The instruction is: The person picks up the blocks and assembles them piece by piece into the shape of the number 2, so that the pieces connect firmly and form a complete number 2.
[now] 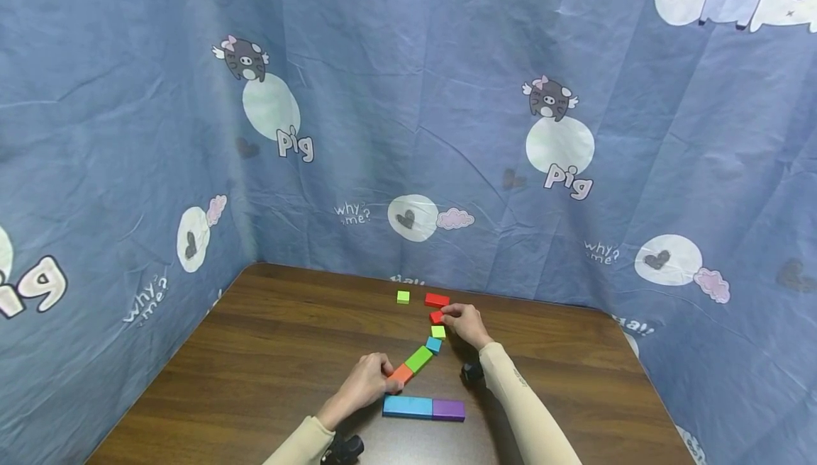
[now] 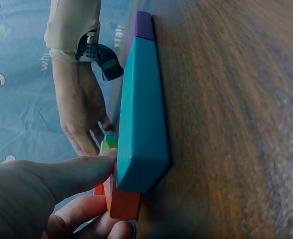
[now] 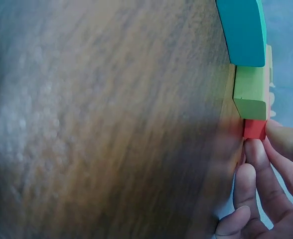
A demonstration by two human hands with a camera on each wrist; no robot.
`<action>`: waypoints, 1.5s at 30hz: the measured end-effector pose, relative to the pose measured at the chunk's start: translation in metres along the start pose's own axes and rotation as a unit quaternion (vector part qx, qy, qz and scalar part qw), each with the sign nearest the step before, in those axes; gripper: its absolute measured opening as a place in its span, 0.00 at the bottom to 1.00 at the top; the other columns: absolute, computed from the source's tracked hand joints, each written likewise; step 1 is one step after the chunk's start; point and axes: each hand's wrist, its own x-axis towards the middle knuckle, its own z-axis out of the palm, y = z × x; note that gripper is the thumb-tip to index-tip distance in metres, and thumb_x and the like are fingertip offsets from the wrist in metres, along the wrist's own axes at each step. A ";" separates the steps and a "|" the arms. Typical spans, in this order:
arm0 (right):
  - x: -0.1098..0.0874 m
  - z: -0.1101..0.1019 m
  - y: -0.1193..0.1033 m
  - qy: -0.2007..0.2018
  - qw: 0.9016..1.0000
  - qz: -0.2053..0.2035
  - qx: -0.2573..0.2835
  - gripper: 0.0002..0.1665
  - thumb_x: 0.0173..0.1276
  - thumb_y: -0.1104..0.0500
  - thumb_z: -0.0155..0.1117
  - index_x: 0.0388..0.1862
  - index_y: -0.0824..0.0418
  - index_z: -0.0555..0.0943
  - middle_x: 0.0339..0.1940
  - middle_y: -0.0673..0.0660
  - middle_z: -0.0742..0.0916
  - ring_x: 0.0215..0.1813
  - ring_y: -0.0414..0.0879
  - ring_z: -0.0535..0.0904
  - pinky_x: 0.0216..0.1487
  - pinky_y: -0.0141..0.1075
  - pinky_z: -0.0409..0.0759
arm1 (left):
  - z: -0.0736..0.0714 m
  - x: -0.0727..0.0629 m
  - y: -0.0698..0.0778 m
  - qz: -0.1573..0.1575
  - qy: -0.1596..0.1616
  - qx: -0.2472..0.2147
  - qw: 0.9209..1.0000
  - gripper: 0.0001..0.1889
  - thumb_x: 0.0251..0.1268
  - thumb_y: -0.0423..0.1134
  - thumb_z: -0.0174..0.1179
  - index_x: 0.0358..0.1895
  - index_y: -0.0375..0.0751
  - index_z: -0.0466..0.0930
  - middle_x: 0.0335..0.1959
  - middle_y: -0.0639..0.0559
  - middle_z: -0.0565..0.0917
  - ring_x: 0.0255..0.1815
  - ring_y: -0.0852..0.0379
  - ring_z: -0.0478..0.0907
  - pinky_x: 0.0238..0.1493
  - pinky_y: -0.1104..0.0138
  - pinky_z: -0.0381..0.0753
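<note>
On table [image 1: 287,337], hands [image 1: 365,381] [image 1: 468,325] pinching orange block [image 1: 401,374], red block [image 1: 436,317]

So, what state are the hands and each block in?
left hand, pinching the orange block
right hand, pinching the small red block
orange block, held
small red block, held
green block, unheld
small blue block, unheld
near lime block, unheld
far lime block, alone
long red block, unheld
long blue block, unheld
purple block, touching long blue block
</note>
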 end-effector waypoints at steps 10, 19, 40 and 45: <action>0.001 0.001 0.004 -0.005 1.000 -0.013 -0.004 0.09 0.62 0.59 0.68 0.41 0.59 0.86 0.41 0.55 0.88 0.42 0.45 0.75 0.44 0.38 0.74 | 0.000 0.000 -0.001 0.007 0.002 -0.001 1.000 0.13 0.45 0.38 0.75 0.27 0.38 0.78 0.26 0.52 0.77 0.27 0.58 0.69 0.28 0.68 0.67; 0.001 0.001 0.002 -0.008 1.000 -0.012 -0.006 0.09 0.63 0.59 0.67 0.41 0.59 0.87 0.43 0.54 0.88 0.43 0.45 0.75 0.45 0.38 0.73 | 0.000 0.001 -0.002 0.001 0.000 -0.002 1.000 0.13 0.45 0.38 0.75 0.27 0.39 0.78 0.26 0.52 0.77 0.27 0.59 0.69 0.28 0.68 0.67; -0.001 0.004 0.002 -0.006 1.000 -0.014 0.003 0.09 0.63 0.60 0.67 0.41 0.59 0.87 0.45 0.55 0.88 0.43 0.44 0.76 0.44 0.37 0.73 | 0.001 0.001 -0.006 0.004 0.001 -0.013 1.000 0.13 0.44 0.38 0.75 0.26 0.38 0.78 0.25 0.53 0.78 0.26 0.60 0.69 0.26 0.69 0.67; -0.001 0.004 0.002 -0.007 1.000 -0.016 0.007 0.09 0.64 0.59 0.66 0.41 0.59 0.87 0.45 0.55 0.88 0.44 0.45 0.77 0.44 0.38 0.74 | 0.001 0.002 -0.006 0.004 0.001 -0.010 1.000 0.13 0.44 0.38 0.75 0.26 0.39 0.78 0.25 0.53 0.78 0.26 0.60 0.69 0.26 0.69 0.67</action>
